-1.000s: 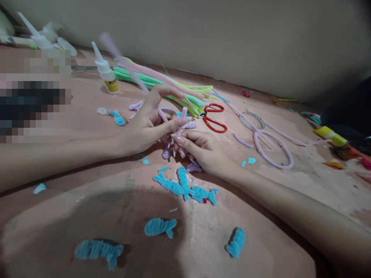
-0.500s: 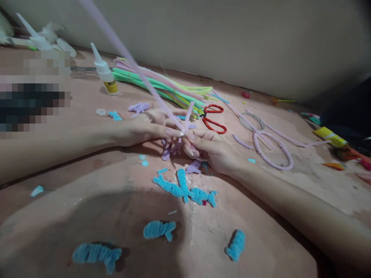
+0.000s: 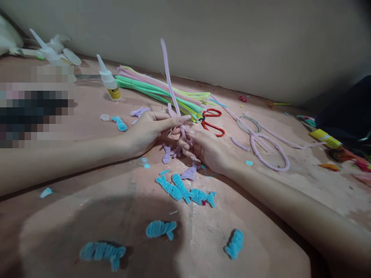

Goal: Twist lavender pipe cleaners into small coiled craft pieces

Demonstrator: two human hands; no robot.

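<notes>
A lilac pipe cleaner (image 3: 169, 73) rises from between my hands, its long end pointing up and a short end beside it. My left hand (image 3: 156, 125) pinches it between thumb and fingers. Lower down, my right hand (image 3: 204, 144) grips its looped part, partly hidden by the fingers. Below my hands lie small wound lilac pieces (image 3: 166, 153) and a lilac tail-like piece (image 3: 189, 171). Nearer to me are blue fish-shaped pipe-cleaner pieces (image 3: 169, 188), three of them bunched together, with a blue fish (image 3: 160, 229) and others apart.
Behind my hands lie a bundle of coloured pipe cleaners (image 3: 145, 87) and red-handled scissors (image 3: 213, 126). A glue bottle (image 3: 109, 83) stands at the back left. On the right are a grey tape ring (image 3: 248, 119), a lilac pipe-cleaner ring (image 3: 285, 169) and a yellow packet (image 3: 326, 138).
The pipe cleaner's long end has swung from leaning far left to nearly upright. Its short end has shifted left, and my left hand's thumb and fingers have changed their grip.
</notes>
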